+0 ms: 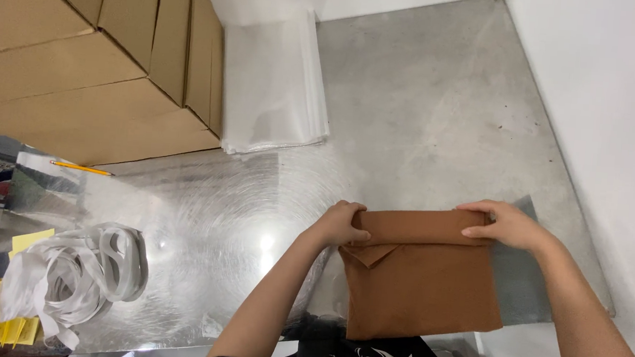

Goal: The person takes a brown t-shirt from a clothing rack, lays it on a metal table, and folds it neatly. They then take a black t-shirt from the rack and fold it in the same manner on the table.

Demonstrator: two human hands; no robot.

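Two hands — left hand and right hand — each grip a top corner of one folded brown cloth lying on the metal table. One pencil, one white strap bundle lie left.

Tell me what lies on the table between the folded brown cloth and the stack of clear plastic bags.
Nothing: in the head view, only bare metal table shows between the folded brown cloth and the stack of clear plastic bags.

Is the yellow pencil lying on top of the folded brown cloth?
No, the yellow pencil lies beside the cardboard boxes, far from the folded brown cloth both hands grip.
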